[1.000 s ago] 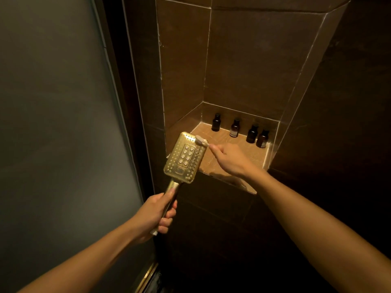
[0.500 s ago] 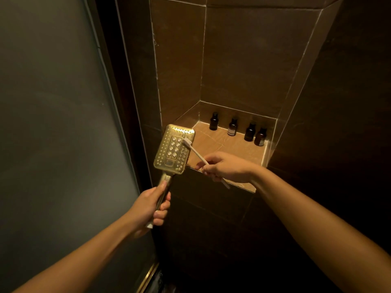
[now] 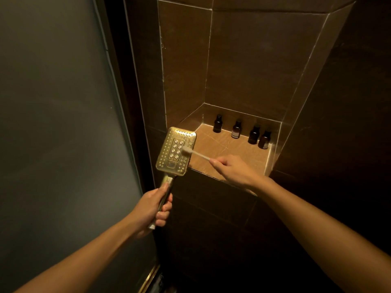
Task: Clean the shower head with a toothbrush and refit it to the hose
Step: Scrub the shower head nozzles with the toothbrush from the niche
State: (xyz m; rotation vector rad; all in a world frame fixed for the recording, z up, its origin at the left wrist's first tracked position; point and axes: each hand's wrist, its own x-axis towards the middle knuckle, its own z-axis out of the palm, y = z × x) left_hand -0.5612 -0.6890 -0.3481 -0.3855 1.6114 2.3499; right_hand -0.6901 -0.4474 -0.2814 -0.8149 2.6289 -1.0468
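Now the right hand's (image 3: 232, 170) pinched toothbrush (image 3: 196, 154) has swept lower on the shower head (image 3: 176, 152) gripped by the left hand (image 3: 155, 205); scrubbing continues.

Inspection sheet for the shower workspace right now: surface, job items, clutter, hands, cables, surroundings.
Surface: niche shelf, tiled and lit.
Job's things: shower head upright, nozzle face toward camera; toothbrush bristles on that face.
Clutter: four dark bottles along the shelf's back.
Grippers: left hand grips the shower head's handle; right hand pinches the toothbrush's handle.
Cables: nothing seen; no hose in view.
Surroundings: brown tiled wall; frosted glass panel on the left.
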